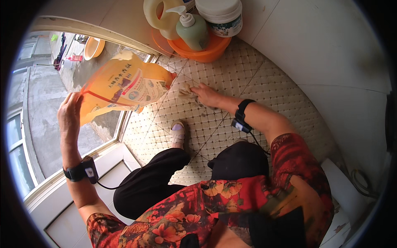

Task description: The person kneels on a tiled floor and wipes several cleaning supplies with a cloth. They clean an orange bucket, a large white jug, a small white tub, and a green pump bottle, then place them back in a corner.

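My left hand (70, 108) is raised at the left and grips the edge of an orange plastic packaging bag (124, 83) with printed writing. The bag hangs tilted in front of the doorway, and its contents are hidden. Lower down, over the tiled floor, my right hand (208, 95) has its fingers around a crumpled pale rag (186, 90). Whether the rag touches the floor cannot be made out.
An orange basin (201, 55) by the wall bears a green pump bottle (192, 32), a white lidded tub (221, 17) and a cream handled jug (169, 32). Past the open doorway lies a concrete yard with another basin (94, 48). A white panelled door (83, 214) stands at lower left.
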### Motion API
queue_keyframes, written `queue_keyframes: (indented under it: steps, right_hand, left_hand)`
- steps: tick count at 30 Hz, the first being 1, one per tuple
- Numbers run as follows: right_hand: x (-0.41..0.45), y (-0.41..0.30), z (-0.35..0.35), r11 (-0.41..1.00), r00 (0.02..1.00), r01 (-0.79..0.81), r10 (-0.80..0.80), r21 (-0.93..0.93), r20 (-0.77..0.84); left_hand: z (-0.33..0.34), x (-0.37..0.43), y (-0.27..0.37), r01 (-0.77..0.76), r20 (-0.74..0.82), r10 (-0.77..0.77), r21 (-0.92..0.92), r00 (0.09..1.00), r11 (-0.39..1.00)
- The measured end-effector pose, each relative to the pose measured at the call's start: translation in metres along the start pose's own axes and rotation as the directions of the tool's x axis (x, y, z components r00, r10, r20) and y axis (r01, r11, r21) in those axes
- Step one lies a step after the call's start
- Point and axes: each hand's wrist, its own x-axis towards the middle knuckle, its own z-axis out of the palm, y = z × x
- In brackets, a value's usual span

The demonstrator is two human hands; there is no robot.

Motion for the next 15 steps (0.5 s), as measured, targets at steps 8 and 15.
queue_keyframes:
  steps: [8,15]
  right_hand:
    - [0.113,0.007,-0.005,0.883,0.982,-0.168,0.111,-0.438,-0.152]
    - [0.039,0.017,0.050,0.838,0.855,0.345,-0.094,-0.422,0.511]
  left_hand:
    - [-0.062,-0.039,-0.013,0.096,-0.011,-0.095,0.089,0.995,0.991]
    - [-0.041,-0.039,-0.005,0.119,0.087,-0.121,0.023,0.989,0.993]
